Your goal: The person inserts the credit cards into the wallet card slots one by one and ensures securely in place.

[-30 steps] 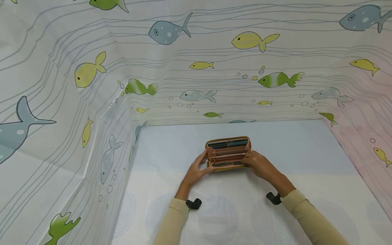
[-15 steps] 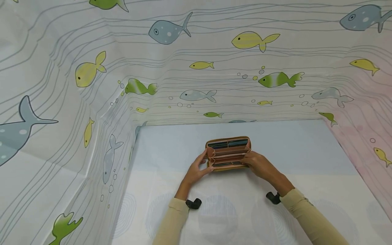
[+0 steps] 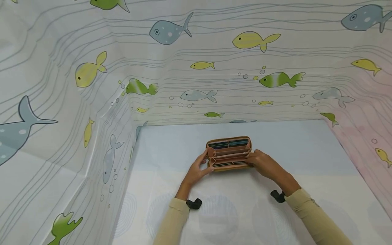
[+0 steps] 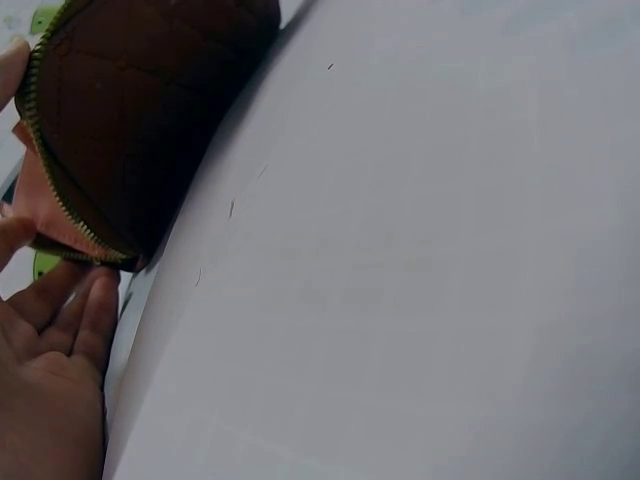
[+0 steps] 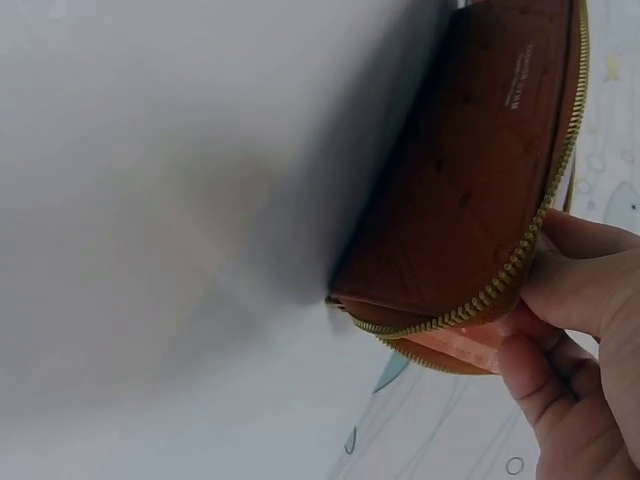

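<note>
A brown zip-around wallet [image 3: 229, 150] lies unzipped and spread on the table, its compartments facing up. Dark cards [image 3: 239, 142] fill slots along its far inner side, with more along the near side. My left hand [image 3: 195, 171] holds the left end, thumb at the near edge and fingers at the side. With its fingers at the near right corner, my right hand [image 3: 264, 164] grips the wallet's edge. In the right wrist view, the thumb and fingers of that hand [image 5: 590, 340] pinch the rim beside the gold zipper [image 5: 500, 280]. The left wrist view shows the wallet's quilted outside [image 4: 150, 110].
The white and pale blue tabletop [image 3: 171, 146] surrounds the wallet. Fish-printed sheeting [image 3: 226, 78] rises behind it and along both sides. A black wrist camera [image 3: 194, 203] sits on the left wrist, and another [image 3: 278, 196] on the right.
My right hand has shifted slightly right, its fingers drawing back from inside the wallet toward its right edge. The left hand and wallet have stayed in place.
</note>
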